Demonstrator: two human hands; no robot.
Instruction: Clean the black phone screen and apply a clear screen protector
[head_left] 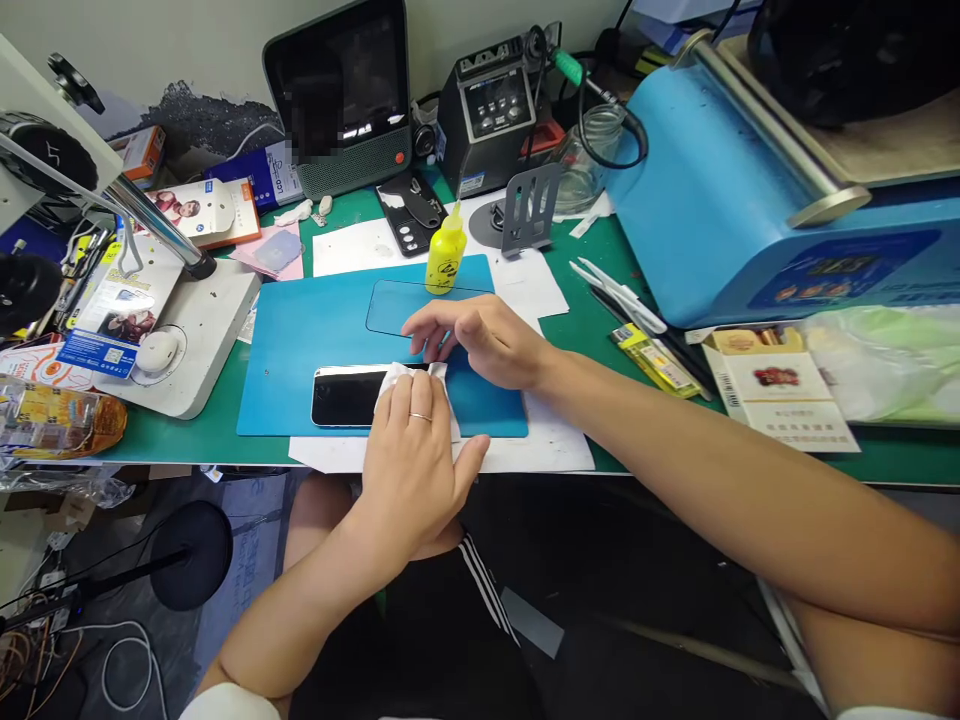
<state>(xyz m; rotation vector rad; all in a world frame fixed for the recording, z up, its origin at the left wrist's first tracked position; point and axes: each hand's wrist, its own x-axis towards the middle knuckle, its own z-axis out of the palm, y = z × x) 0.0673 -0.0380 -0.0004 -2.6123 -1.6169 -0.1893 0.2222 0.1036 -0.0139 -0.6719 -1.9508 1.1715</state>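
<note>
A smartphone [345,398] with a dark screen and a pale frame lies flat on the blue mat [281,330]. My left hand [412,455], a ring on one finger, presses a folded white wipe [391,377] onto the screen and hides the phone's right part. Just beyond the phone, my right hand [491,340] is raised over the mat with its fingers apart and holds nothing. Behind its fingers lies a clear glass sheet with a thin black edge [390,305]. A yellow squeeze bottle [445,255] stands upright at the sheet's far side.
White paper [341,250] lies partly under the mat. Tweezers [619,295] and a cigarette pack [780,390] lie to the right, before a blue machine [720,200]. A microscope stand base [202,340] is at the left. A soldering station [487,115] stands behind.
</note>
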